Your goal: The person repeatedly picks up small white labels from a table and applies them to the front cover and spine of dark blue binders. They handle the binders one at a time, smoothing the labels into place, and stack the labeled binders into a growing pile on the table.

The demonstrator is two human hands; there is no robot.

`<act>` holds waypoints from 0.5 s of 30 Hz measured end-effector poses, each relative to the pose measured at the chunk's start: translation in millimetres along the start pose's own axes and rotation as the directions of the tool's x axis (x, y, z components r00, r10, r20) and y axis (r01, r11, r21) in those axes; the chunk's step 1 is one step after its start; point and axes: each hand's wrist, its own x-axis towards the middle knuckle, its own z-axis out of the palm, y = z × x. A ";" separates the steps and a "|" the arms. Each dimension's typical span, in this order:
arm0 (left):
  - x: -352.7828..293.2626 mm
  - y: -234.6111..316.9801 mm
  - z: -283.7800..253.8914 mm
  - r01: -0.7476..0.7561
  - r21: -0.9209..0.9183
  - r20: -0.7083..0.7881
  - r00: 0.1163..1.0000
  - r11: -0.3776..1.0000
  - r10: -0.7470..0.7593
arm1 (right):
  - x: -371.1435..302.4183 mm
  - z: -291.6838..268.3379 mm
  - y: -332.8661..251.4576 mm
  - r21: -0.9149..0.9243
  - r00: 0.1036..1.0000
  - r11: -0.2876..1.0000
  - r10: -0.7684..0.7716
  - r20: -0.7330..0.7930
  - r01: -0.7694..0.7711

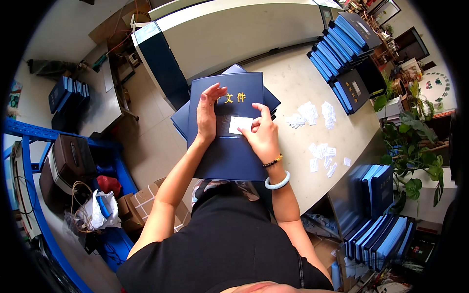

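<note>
A dark blue folder (227,161) with gold lettering lies on top of other blue folders (181,119), which are turned at an angle beneath it. Thumb and finger of my right hand (264,136) pinch a small white card (239,125) over the clear pocket on the folder's cover. How far the card sits inside the pocket, I cannot tell. My left hand (206,117) rests along the left part of the cover, its fingers stretched upward and holding nothing. To the right, loose white cards (308,113) lie in small heaps on the pale table (288,80).
Stacked blue folders (342,44) stand at the table's far right corner. More folders (378,239) fill the lower right, near leafy plants (413,146). A blue metal rack (46,132) and cardboard boxes (146,202) are at left. A raised panel (234,31) borders the table's far side.
</note>
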 end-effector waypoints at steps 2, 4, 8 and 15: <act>-0.7 6.8 -3.1 0.025 0.079 0.000 1.000 0.997 -0.026 | 1.9 -2.2 0.4 0.042 0.998 0.997 0.070 0.005 -0.071; -1.2 26.9 0.9 0.070 0.246 0.015 0.997 0.967 -0.076 | 3.9 -2.6 7.5 0.014 1.000 1.000 0.026 -0.014 -0.026; -3.3 42.2 -29.8 -0.027 0.700 0.133 0.987 0.714 -0.094 | 7.7 5.4 3.9 0.013 1.000 1.000 0.027 0.011 -0.028; -23.2 29.1 -70.4 -0.173 0.806 0.210 0.978 0.566 0.000 | 4.4 23.1 2.8 -0.037 0.990 0.999 -0.009 -0.142 0.004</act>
